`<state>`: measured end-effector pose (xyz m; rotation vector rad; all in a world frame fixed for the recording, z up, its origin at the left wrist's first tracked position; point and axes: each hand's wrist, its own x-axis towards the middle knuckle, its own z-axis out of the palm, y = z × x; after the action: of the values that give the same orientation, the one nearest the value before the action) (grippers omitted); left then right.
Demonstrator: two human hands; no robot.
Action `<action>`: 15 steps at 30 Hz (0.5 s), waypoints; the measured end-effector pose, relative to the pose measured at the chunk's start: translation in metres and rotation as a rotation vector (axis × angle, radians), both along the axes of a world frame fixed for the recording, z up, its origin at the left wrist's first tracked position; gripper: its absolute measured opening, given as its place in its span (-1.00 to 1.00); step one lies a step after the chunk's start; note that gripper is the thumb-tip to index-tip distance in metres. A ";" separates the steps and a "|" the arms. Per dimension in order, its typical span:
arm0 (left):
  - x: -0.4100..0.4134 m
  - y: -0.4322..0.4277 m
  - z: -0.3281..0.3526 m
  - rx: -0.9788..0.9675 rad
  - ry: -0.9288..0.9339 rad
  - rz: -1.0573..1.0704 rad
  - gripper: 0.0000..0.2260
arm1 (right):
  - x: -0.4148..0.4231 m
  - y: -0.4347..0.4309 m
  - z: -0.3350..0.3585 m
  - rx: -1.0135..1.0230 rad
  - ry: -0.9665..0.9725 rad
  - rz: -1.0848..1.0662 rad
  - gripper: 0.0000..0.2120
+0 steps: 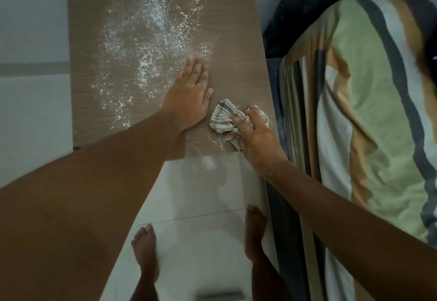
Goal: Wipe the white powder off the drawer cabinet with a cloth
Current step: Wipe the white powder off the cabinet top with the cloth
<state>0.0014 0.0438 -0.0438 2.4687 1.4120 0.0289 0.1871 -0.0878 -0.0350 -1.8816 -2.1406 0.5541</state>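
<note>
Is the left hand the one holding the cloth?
No, the right hand grips the cloth; the left hand lies flat on the cabinet top.

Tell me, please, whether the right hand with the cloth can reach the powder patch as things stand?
Probably yes: the right hand holds the cloth beside the powder, though the flat left hand lies partly between.
</note>
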 end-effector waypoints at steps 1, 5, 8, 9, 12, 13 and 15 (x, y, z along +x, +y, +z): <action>0.001 0.002 -0.002 0.003 -0.009 0.010 -0.46 | 0.001 0.006 0.002 0.039 0.041 -0.022 -0.61; -0.001 0.007 -0.014 0.056 -0.020 0.023 -0.46 | 0.009 0.062 0.019 0.174 0.107 -0.127 -0.61; -0.004 0.006 -0.021 0.101 -0.049 0.030 -0.46 | 0.017 0.134 0.035 0.200 0.112 -0.181 -0.62; -0.004 0.006 -0.022 0.115 -0.060 0.035 -0.46 | 0.019 0.160 0.040 0.221 0.101 -0.193 -0.62; -0.004 0.006 -0.025 0.136 -0.065 0.036 -0.47 | 0.020 0.234 0.050 0.180 0.076 -0.222 -0.61; -0.004 0.006 -0.026 0.143 -0.060 0.033 -0.47 | 0.019 0.256 0.051 0.154 0.070 -0.221 -0.61; -0.005 0.007 -0.028 0.158 -0.051 0.029 -0.47 | 0.018 0.295 0.047 0.141 0.038 -0.215 -0.64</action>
<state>-0.0032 0.0503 -0.0717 2.5528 1.4770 0.2160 0.2053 0.2069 0.0124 -1.9720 -1.8705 0.3804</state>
